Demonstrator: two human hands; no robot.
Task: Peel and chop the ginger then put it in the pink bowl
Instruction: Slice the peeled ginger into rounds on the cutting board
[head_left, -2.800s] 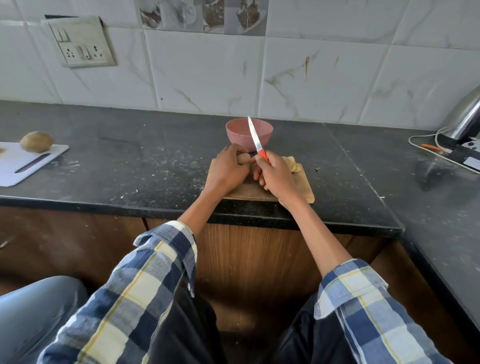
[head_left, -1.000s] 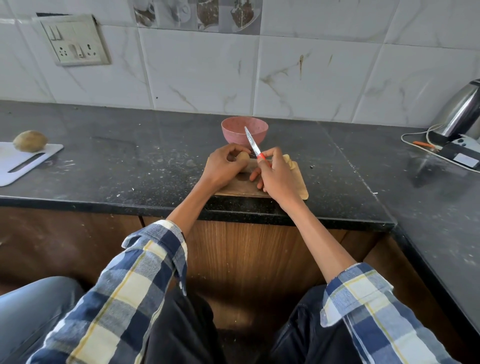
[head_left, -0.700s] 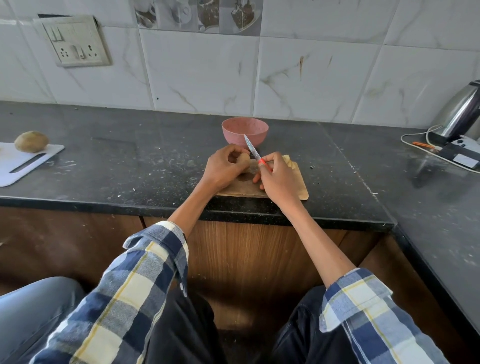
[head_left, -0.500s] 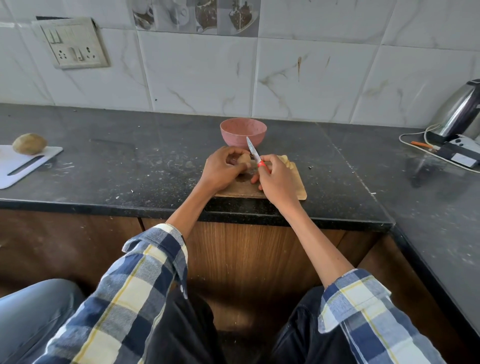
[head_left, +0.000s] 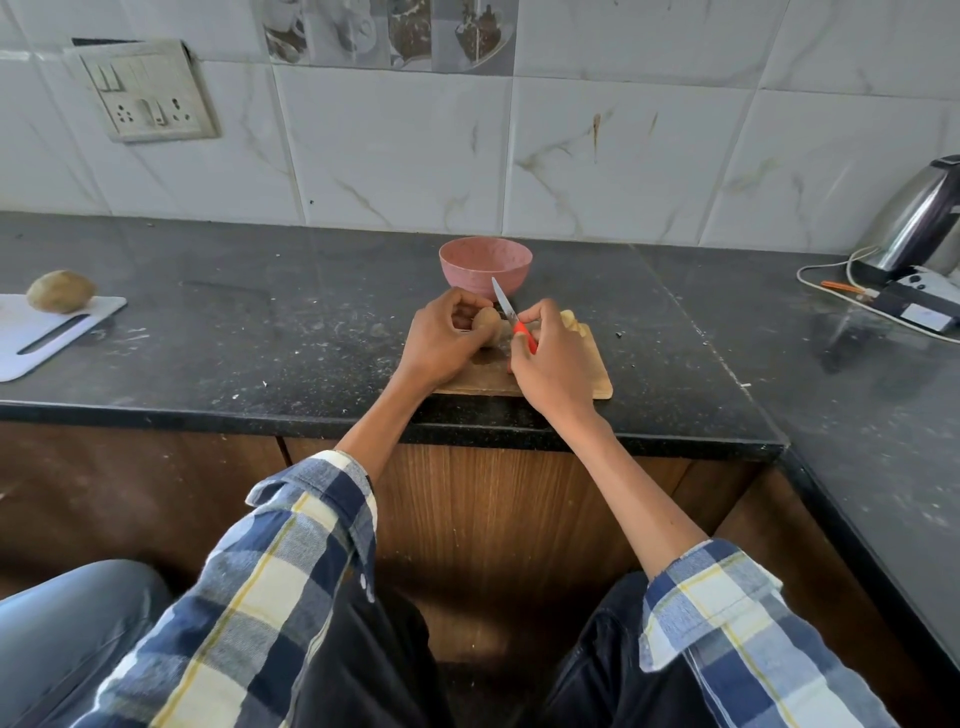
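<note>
My left hand (head_left: 441, 340) grips a tan piece of ginger (head_left: 487, 325) above the wooden cutting board (head_left: 597, 376). A small knife (head_left: 511, 317) with an orange handle is held in my right hand (head_left: 553, 358), its blade resting against the ginger and pointing up and away. The pink bowl (head_left: 485, 264) stands just behind the board near the wall. A pale piece of ginger (head_left: 570, 318) lies at the board's far right corner, partly hidden by my right hand.
A white cutting board (head_left: 31, 338) with a potato (head_left: 61, 291) sits at the far left of the black counter (head_left: 260, 332). At the right stand a steel kettle (head_left: 919, 218), cables and a small device (head_left: 919, 306). The counter turns a corner at the right.
The knife blade has dropped from upright to lean against the ginger. Both hands stay over the board with small shifts; the ginger has turned a little in my left hand.
</note>
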